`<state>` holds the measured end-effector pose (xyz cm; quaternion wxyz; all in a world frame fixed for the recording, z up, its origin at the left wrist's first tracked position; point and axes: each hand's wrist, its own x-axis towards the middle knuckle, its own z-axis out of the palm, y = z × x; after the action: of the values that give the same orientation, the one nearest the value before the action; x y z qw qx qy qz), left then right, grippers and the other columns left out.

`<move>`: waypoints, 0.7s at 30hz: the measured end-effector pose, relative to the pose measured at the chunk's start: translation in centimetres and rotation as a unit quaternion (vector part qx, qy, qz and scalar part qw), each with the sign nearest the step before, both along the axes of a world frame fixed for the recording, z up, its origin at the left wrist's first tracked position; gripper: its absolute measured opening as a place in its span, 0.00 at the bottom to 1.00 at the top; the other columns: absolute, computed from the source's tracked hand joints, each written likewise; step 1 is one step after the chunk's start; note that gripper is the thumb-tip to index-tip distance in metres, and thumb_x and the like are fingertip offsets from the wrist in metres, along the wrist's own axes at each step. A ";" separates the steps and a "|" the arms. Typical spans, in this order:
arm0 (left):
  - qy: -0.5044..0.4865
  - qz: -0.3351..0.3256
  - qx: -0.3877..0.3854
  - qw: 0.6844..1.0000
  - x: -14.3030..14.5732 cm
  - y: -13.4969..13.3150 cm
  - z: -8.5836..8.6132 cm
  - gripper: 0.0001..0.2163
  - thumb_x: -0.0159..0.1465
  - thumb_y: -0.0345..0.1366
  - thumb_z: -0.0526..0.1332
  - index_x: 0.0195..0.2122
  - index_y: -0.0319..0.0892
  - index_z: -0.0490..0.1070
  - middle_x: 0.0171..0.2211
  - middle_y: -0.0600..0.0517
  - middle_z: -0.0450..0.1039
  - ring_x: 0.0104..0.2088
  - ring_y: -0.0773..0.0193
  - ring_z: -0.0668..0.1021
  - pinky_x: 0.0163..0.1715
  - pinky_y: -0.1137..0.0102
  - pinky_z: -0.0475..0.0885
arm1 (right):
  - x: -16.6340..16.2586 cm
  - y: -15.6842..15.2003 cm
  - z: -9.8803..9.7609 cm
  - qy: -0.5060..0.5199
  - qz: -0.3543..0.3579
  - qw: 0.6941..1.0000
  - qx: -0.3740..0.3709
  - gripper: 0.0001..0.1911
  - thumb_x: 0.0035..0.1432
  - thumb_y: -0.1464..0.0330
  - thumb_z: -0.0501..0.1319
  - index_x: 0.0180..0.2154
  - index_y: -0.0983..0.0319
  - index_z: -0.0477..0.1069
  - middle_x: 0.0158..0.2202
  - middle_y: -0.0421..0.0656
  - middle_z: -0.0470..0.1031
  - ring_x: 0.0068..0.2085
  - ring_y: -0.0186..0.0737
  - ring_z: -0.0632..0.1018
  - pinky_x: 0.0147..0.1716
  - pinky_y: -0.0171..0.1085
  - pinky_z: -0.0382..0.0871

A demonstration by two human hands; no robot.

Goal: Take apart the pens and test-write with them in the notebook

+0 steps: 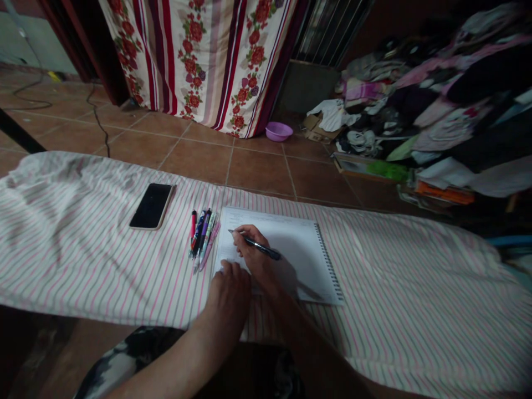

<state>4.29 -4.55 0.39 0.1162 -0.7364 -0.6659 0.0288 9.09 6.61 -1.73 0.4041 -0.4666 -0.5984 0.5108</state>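
A spiral notebook lies on the striped cloth, its wire binding on the right side. My right hand is closed round a black pen, whose tip points to the upper left over the page. Lower down, my left hand rests on the notebook's lower left part with its fingers lying on the paper, holding nothing. Faint marks run along the page's left and top, too small to read. Just left of the notebook is a row of several pens in red, purple, pink and other colours.
A phone with a dark screen lies on the striped cloth, left of the pens. Beyond the cloth's far edge are a tiled floor, a purple basin, a floral curtain and a heap of clothes at the right.
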 end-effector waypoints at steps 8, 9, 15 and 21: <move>-0.174 -0.001 -0.054 0.983 -1.1 2.0 1.8 0.10 0.61 0.27 0.50 0.31 0.39 0.71 0.31 0.45 0.71 0.35 0.54 0.73 0.28 0.65 0.68 | 1.5 0.0 0.9 0.093 0.025 0.994 -0.049 0.12 0.47 0.64 0.61 0.35 0.61 0.68 0.22 0.36 0.69 0.23 0.30 0.70 0.25 0.32 0.67; -0.195 -0.004 -0.036 0.980 -1.1 2.1 1.9 0.10 0.61 0.28 0.49 0.30 0.39 0.70 0.30 0.46 0.71 0.34 0.55 0.73 0.28 0.65 0.68 | 1.7 0.0 1.0 0.103 0.019 0.993 -0.051 0.12 0.47 0.64 0.61 0.36 0.61 0.68 0.24 0.37 0.71 0.24 0.31 0.72 0.26 0.32 0.68; -0.443 0.024 0.033 0.896 0.8 2.3 2.3 0.11 0.64 0.34 0.48 0.25 0.41 0.64 0.24 0.53 0.67 0.23 0.69 0.71 0.22 0.74 0.63 | 2.9 0.6 0.6 0.107 -0.037 0.993 0.020 0.17 0.52 0.60 0.58 0.42 0.62 0.68 0.35 0.45 0.75 0.34 0.37 0.76 0.33 0.37 0.72; -0.630 0.033 0.053 0.774 2.8 2.7 3.0 0.06 0.63 0.36 0.50 0.37 0.42 0.62 0.27 0.54 0.71 0.24 0.70 0.73 0.22 0.75 0.66 | 5.2 1.3 -0.1 -0.007 -0.070 0.992 0.106 0.17 0.57 0.60 0.53 0.47 0.59 0.66 0.33 0.42 0.74 0.31 0.35 0.75 0.30 0.34 0.70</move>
<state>7.14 -1.83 3.36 -0.2920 -0.5600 -0.6143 -0.4730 14.24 7.86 -1.84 0.4814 -0.4653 -0.6183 0.4116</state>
